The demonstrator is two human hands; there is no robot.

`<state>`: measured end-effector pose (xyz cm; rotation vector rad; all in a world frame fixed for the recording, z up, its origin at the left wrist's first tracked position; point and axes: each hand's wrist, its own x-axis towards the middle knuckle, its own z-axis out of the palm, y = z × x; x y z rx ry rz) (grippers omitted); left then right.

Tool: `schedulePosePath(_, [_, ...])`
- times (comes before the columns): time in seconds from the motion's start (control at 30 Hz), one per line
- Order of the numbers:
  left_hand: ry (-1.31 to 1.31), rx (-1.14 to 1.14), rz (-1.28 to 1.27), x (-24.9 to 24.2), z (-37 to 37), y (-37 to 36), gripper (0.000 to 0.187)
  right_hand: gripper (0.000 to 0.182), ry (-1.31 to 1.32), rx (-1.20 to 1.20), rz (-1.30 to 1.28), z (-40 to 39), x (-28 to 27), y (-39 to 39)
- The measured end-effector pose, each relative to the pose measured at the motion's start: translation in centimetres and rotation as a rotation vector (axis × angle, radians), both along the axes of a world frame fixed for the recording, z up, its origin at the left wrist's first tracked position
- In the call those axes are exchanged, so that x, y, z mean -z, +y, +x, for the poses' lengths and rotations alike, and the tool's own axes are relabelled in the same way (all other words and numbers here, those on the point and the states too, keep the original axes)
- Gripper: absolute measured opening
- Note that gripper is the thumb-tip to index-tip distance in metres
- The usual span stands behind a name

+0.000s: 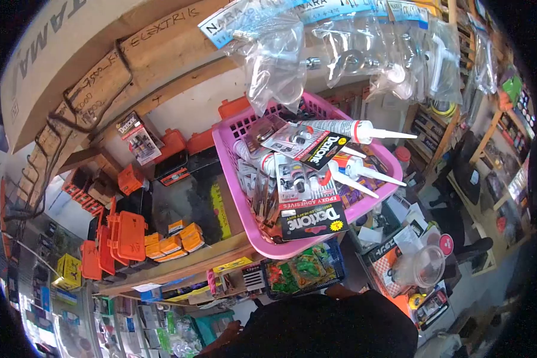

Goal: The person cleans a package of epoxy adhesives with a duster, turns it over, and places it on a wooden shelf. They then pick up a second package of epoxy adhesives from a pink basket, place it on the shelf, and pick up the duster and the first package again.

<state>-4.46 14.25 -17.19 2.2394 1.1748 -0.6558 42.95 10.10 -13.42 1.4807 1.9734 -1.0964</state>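
Pink basket was pretty heaped with tubes and glue packs, one loose pack outside; couldn't tell how open my left hand or right hand was, or any grip.

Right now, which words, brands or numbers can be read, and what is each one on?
"DEXTONE": front glue card in the pink basket
"EPOXY ADHESIVES": same card
"NARA": bag header, top
"ELEXTRIS", handwritten: wooden beam
"7500", handwritten: same beam
"TAMA", possibly partial: cardboard, upper left
Remaining print is too small or blurred to read.
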Motion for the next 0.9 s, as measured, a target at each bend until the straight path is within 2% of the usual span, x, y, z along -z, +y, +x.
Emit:
schedulePosePath(0.07, [0.037, -0.055, -0.097, 0.2, 1.4, 0.1, 0.033, 0.027, 0.025, -0.023, 0.043, -1.3, -0.5, 1.7])
schedulePosePath(0.1, [-0.048, -0.208, -0.168, 1.3, 1.3, 0.1, 0.033, 0.028, 0.052, -0.033, 0.084, -1.9, -0.9, 2.6])
schedulePosePath(0.13, [-0.164, -0.405, -0.258, -0.3, 2.3, -0.2, 0.033, 0.028, 0.096, -0.033, 0.141, -2.7, -1.5, 3.4])
schedulePosePath(0.17, [-0.267, -0.506, -0.303, -3.2, 3.3, -0.8, 0.033, 0.028, 0.164, -0.012, 0.210, -3.5, -3.2, 4.2])
schedulePosePath(0.2, [-0.347, -0.531, -0.310, -9.8, 5.8, -1.4, 0.034, 0.029, 0.262, 0.034, 0.281, -4.5, -5.2, 4.9])
schedulePosePath(0.23, [-0.405, -0.521, -0.297, -15.8, 8.2, -1.7, 0.034, 0.029, 0.373, 0.081, 0.350, -5.6, -7.9, 5.6])
schedulePosePath(0.27, [-0.439, -0.498, -0.272, -20.7, 10.1, -1.8, 0.035, 0.030, 0.567, 0.251, 0.331, -6.6, -12.9, 5.5])
schedulePosePath(0.3, [-0.465, -0.462, -0.227, -24.6, 11.3, -1.7, 0.036, 0.033, 0.673, 0.255, 0.366, -7.7, -15.6, 5.8])
schedulePosePath(0.33, [-0.431, -0.432, -0.178, -25.6, 11.7, -0.6, 0.034, 0.035, 0.783, 0.260, 0.402, -8.9, -18.1, 5.9])
schedulePosePath(0.4, [-0.330, -0.337, -0.033, -27.6, 12.2, 1.5, 0.032, 0.033, 0.897, 0.200, 0.296, -10.5, -25.5, 6.0])
schedulePosePath(0.47, [-0.786, -0.201, 0.159, -32.1, 12.1, 3.1, 0.027, 0.035, 1.035, 0.012, 0.303, -10.7, -32.6, 5.9])
schedulePosePath(0.53, [-0.884, -0.272, 0.479, -40.4, 15.3, 3.3, 0.021, 0.033, 1.094, -0.150, 0.545, -10.0, -36.8, 5.6])
schedulePosePath(0.6, [-0.959, -0.479, 0.427, -43.4, 15.8, 4.1, 0.017, 0.029, 1.060, -0.304, 0.821, -7.9, -42.0, 4.9])
schedulePosePath(0.63, [-0.954, -0.471, 0.436, -45.6, 16.7, 4.5, 0.017, 0.026, 1.111, -0.301, 1.006, -6.9, -44.1, 4.7])
schedulePosePath(0.7, [-1.195, 0.163, 0.845, -50.2, 19.6, 6.0, 0.015, 0.021, 1.165, -0.277, 1.324, -4.5, -48.0, 4.6])
schedulePosePath(0.73, [-1.284, 0.294, 0.860, -51.7, 21.4, 7.0, 0.015, 0.020, 1.170, -0.257, 1.455, -3.3, -49.6, 4.9])
schedulePosePath(0.77, [-1.370, 0.428, 0.868, -53.1, 23.4, 8.0, 0.015, 0.015, 1.120, -0.139, 1.561, -2.2, -50.6, 5.3])
schedulePosePath(0.83, [-1.307, 0.542, 0.933, -56.1, 27.9, 9.8, 0.020, 0.010, 1.025, 0.109, 1.750, -0.5, -51.5, 6.8])
schedulePosePath(0.9, [-1.344, 0.451, 1.024, -56.4, 32.1, 12.0, 0.027, 0.010, 0.933, 0.403, 1.878, 0.9, -49.9, 10.6])
